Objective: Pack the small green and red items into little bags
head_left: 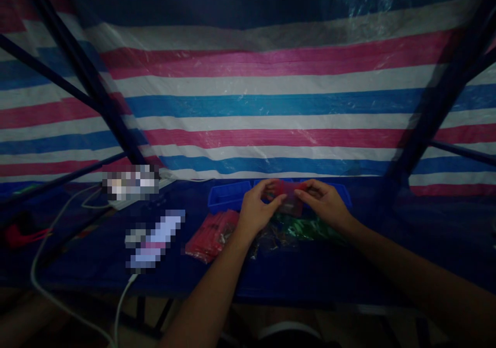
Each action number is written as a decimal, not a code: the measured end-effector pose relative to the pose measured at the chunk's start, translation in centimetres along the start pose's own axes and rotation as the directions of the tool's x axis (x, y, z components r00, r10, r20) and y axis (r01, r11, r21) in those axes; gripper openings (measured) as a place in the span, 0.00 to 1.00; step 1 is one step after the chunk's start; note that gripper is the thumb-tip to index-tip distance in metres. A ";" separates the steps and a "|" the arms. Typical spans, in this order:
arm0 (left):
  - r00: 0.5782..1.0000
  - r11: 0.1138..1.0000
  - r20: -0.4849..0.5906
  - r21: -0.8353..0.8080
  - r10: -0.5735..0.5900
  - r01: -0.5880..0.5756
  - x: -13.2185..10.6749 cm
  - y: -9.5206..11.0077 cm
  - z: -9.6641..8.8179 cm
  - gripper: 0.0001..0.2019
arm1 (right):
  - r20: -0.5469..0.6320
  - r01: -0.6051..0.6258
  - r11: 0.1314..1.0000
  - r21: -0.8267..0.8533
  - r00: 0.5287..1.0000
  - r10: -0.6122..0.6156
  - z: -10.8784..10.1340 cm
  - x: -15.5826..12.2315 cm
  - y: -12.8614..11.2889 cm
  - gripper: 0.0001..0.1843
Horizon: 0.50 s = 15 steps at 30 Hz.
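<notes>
Between my two hands is a small clear plastic bag with red on it [291,204], held up above the table. My left hand [260,206] pinches its left side with thumb and fingers. On the bag's other side, my right hand [324,203] grips near the top corner. Just below the bag lie green plastic packaging [310,228] and clear plastic with small bits in it [273,238], too dim to identify. A pile of red plastic packets [212,235] rests left of my left forearm. Behind my hands stand blue trays [229,195], partly hidden by them.
A blurred-out phone-like object [157,239] with a white cable [120,301] lies on the blue table [217,281] at left. Behind it is a white power strip [132,195]. Dark metal poles [437,95] slant at both sides before a striped tarp [263,105].
</notes>
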<state>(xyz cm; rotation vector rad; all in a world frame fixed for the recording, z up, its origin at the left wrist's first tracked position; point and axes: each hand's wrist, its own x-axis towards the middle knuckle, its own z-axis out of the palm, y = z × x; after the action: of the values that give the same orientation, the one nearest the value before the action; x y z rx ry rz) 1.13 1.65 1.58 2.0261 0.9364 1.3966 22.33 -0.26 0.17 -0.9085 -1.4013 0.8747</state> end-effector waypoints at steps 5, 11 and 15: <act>0.982 0.971 -0.023 0.155 0.188 -0.182 -0.1 1.4 -0.3 0.08 | -0.124 0.060 0.998 0.013 0.991 -0.058 -0.2 0.2 0.2 0.18; 0.966 0.974 0.204 0.128 0.157 -0.185 -0.7 1.8 0.5 0.18 | 0.140 -0.010 0.998 0.057 0.990 0.002 0.5 -0.6 -1.2 0.17; 0.984 0.981 0.157 0.157 0.087 -0.112 -0.5 1.3 0.5 0.10 | 0.068 0.036 0.999 -0.024 0.997 -0.034 0.4 -0.8 -1.8 0.17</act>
<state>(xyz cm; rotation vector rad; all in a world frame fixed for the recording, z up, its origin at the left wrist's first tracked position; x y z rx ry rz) 1.77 0.42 2.00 2.2949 0.9226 1.2317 21.91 -1.74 1.48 -0.8781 -1.4851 0.8692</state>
